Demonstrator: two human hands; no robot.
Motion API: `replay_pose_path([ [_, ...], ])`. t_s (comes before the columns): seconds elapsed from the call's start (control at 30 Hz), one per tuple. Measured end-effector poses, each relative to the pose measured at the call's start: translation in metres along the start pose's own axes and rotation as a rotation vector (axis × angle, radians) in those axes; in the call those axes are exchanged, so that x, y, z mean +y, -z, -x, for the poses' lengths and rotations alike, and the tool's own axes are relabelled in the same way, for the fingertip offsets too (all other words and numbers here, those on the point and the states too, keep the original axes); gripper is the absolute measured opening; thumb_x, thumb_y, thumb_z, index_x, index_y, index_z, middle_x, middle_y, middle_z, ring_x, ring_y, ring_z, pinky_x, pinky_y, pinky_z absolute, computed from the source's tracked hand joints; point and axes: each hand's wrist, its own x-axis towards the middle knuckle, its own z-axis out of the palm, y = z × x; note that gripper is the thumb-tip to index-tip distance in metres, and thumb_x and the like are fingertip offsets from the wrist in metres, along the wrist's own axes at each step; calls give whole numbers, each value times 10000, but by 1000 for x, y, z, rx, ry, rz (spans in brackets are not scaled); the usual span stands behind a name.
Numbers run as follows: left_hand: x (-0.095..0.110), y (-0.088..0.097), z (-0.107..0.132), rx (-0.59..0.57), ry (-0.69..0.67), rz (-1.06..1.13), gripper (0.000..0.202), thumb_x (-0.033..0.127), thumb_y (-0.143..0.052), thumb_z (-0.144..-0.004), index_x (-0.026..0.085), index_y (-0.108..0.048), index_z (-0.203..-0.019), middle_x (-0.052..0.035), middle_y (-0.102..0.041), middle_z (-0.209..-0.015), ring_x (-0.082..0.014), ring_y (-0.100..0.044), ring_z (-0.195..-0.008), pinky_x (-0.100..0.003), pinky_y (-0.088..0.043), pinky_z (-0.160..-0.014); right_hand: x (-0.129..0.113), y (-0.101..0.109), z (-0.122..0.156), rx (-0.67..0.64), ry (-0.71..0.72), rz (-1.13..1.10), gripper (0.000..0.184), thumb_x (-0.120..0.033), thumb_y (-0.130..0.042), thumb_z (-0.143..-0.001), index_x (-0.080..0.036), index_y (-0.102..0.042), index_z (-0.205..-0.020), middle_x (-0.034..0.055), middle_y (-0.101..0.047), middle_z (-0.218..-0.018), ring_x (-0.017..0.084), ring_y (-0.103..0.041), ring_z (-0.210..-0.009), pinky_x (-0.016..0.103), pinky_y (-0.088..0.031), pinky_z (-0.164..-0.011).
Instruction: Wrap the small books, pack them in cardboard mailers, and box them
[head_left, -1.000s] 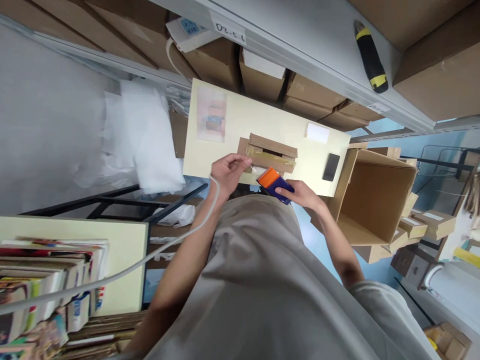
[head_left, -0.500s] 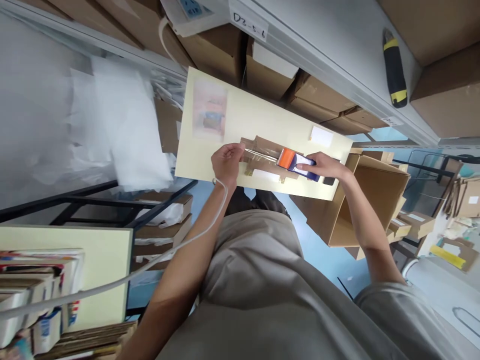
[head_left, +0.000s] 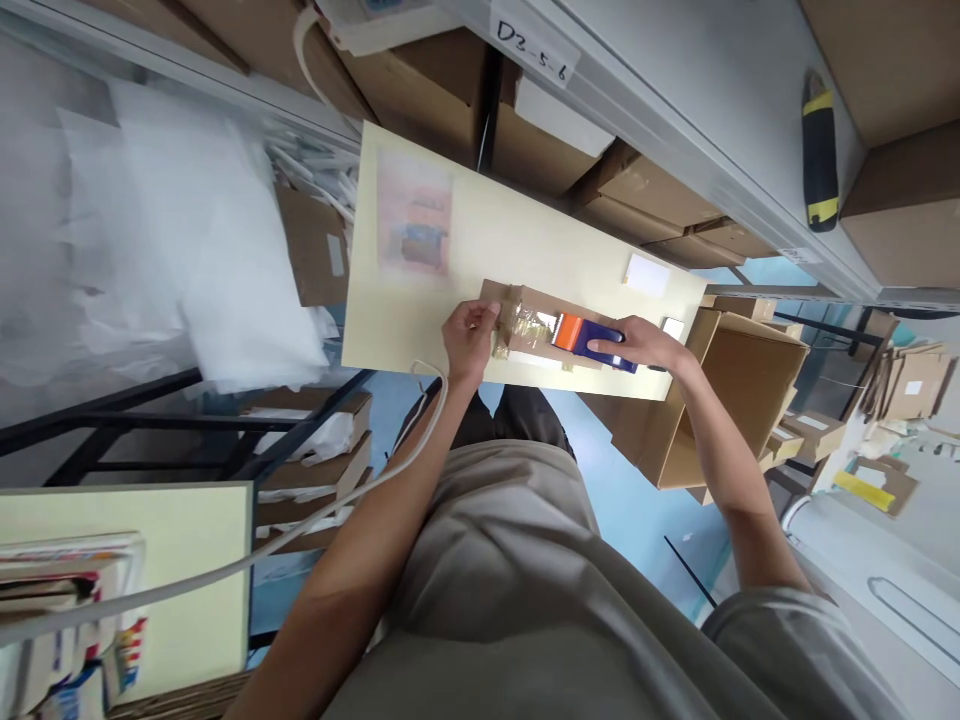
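A flat brown cardboard package (head_left: 536,322) lies on a pale yellow table (head_left: 480,235). My left hand (head_left: 469,338) is closed, pinching the end of clear tape against the package's left edge. My right hand (head_left: 641,345) grips an orange and blue tape dispenser (head_left: 589,337) that rests on the package's right part. Crinkled clear tape (head_left: 529,328) runs between the two hands along the top of the package.
A white card (head_left: 646,274) and a phone (head_left: 671,328) lie at the table's right end. An open cardboard box (head_left: 739,390) stands right of the table. Shelves of cartons (head_left: 442,95) rise behind, with a black and yellow knife (head_left: 819,150) on top. White plastic sheets (head_left: 202,260) hang left.
My right hand carried the dispenser from near my body up onto the package, drawing tape to the right. My left hand stayed pinching the tape end and has pressed it down at the left edge.
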Motion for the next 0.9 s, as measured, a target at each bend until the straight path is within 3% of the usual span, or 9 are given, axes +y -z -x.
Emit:
replay_pose_path([
  [0.13,-1,-11,-1,-57,2,7,186,367,-814,-931,225,-696,-949,-35,-758,-914,-193,-735,-920,-302,-580,-883,-1,-2,0,4,-6,0,660,-837,-706,-977,-181,-776,-970,61,-755,-776,197,-675,-692,323,-468,-667],
  [0.27,8,-8,4,45,-10,-56,264,319,-862,-905,228,-686,-1080,-34,-758,-974,-176,-709,-845,-296,-562,-830,2,-4,-2,26,18,19,690,-870,-729,-945,-182,-764,-933,55,-758,-768,190,-674,-681,317,-447,-659],
  [0.4,25,-3,17,-17,-168,-215,251,426,-877,-903,234,-729,-966,-33,-777,-953,-181,-674,-806,-316,-561,-833,8,-6,-7,51,37,73,697,-879,-738,-939,-182,-776,-942,49,-735,-721,203,-675,-686,322,-428,-667],
  [0.5,33,-8,24,-41,-150,-272,241,378,-903,-839,232,-735,-932,-20,-782,-915,-181,-671,-792,-321,-567,-833,10,-8,-13,41,41,104,700,-863,-781,-918,-170,-800,-1009,90,-779,-769,244,-724,-746,338,-455,-704],
  [0.7,38,-21,27,59,-70,-223,161,279,-858,-782,207,-731,-850,8,-721,-782,-147,-604,-690,-295,-533,-742,7,-8,-19,6,110,148,709,-865,-771,-921,-165,-816,-1021,117,-786,-758,295,-745,-750,376,-492,-681],
  [0.8,39,-24,30,109,-74,-259,162,278,-855,-770,200,-734,-845,14,-713,-774,-132,-562,-652,-282,-491,-698,22,-2,-7,-55,116,92,724,-876,-772,-912,-157,-824,-977,108,-791,-725,279,-758,-732,367,-533,-700],
  [0.9,37,-26,31,138,-85,-287,160,267,-850,-775,187,-740,-861,4,-720,-809,-120,-535,-642,-275,-454,-678,62,8,18,-129,81,23,742,-890,-754,-915,-153,-828,-889,112,-798,-703,251,-762,-711,350,-552,-714],
])
